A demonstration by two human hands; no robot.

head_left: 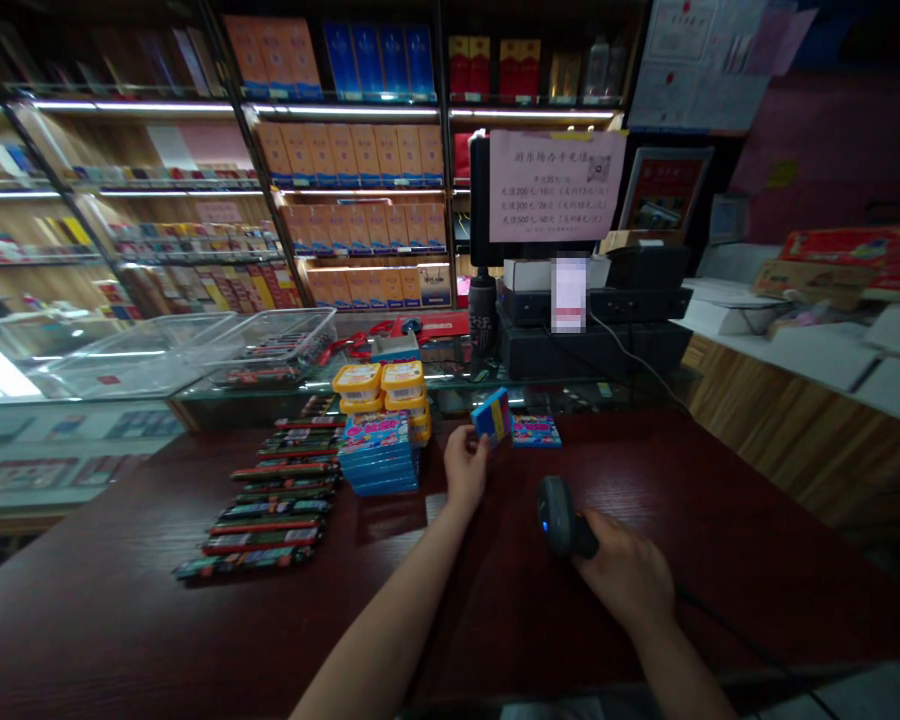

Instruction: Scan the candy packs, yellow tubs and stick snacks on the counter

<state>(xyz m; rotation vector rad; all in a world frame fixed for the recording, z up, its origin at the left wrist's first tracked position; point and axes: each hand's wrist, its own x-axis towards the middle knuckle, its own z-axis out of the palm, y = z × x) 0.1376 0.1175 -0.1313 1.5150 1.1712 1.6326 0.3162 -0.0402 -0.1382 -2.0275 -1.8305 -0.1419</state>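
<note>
My left hand (466,468) pinches a small flat blue box (491,418) with a yellow stripe, tilted up above the counter. Just right of it, a similar blue-and-pink box (536,431) lies flat. In my right hand (630,570) is a black barcode scanner (556,515) with a small blue light, its head turned toward the left. A stack of blue boxes (379,455) stands left of my left hand, in front of yellow-lidded tubs (403,378). Farther left, several long thin dark packets (266,515) lie in a row. What these packages contain, I cannot tell.
Behind the counter (495,620) stand a monitor with a pink paper sign (555,185) and black register equipment (596,340). Clear plastic bins (277,335) rest on the glass case at left. The scanner's cable (742,630) trails right. Shelves of boxes (352,155) line the back.
</note>
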